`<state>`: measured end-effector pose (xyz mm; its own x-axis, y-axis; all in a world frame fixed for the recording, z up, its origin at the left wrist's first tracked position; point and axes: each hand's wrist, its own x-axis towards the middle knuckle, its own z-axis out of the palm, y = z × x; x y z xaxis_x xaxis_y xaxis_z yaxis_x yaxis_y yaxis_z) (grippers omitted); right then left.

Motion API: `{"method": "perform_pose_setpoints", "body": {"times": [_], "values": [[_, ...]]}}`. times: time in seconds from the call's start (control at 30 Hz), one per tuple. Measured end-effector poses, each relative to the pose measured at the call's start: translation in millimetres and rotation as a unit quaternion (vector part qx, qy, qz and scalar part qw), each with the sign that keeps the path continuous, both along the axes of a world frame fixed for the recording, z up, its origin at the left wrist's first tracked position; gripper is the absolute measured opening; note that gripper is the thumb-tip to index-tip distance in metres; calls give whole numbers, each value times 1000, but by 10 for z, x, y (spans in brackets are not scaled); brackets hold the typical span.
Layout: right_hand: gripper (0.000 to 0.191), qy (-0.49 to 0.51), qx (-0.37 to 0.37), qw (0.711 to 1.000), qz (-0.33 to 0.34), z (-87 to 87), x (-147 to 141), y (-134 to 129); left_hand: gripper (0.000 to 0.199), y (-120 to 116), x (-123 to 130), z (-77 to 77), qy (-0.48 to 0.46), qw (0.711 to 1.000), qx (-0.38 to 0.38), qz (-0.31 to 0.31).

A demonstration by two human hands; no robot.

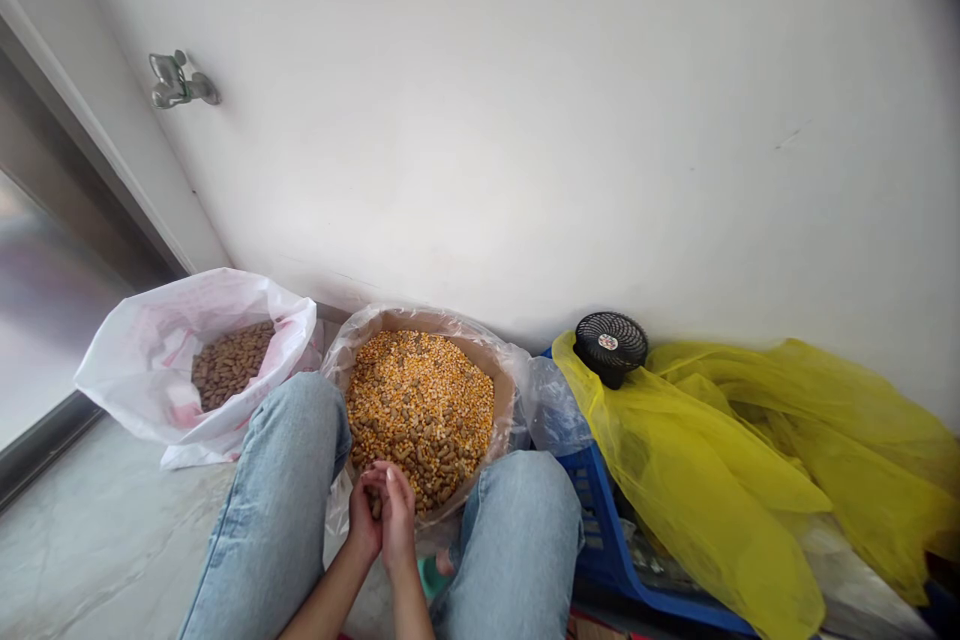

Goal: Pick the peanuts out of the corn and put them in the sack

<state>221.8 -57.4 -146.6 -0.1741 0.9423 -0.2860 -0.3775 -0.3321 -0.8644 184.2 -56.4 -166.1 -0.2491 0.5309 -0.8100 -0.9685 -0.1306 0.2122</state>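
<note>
A plastic-lined box (504,410) between my knees holds yellow corn kernels (427,390) mixed with brown peanuts in shells. At its near edge my left hand (364,520) and my right hand (397,510) are cupped together, side by side. Some brown peanuts (374,503) show in the hollow between them. To the left stands an open white plastic bag (135,370) with more peanuts (232,363) inside.
A blue plastic crate (607,540) stands at the right, with yellow netting (705,460) draped over it and a small black fan (611,345) on top. A metal tap (180,85) sticks out of the white wall behind. My knees flank the box.
</note>
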Motion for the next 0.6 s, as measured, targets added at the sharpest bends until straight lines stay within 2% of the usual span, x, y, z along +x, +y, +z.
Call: {"method": "perform_pose_setpoints", "body": {"times": [0.23, 0.37, 0.6], "values": [[26, 76, -45, 995, -51, 103, 94, 95, 13, 35, 20, 73, -50, 999, -2, 6], [27, 114, -70, 987, -87, 57, 133, 117, 12, 44, 29, 96, -67, 998, -9, 18], [28, 126, -95, 981, -113, -40, 147, 120, 11, 33, 42, 169, -69, 997, -23, 12]]}}
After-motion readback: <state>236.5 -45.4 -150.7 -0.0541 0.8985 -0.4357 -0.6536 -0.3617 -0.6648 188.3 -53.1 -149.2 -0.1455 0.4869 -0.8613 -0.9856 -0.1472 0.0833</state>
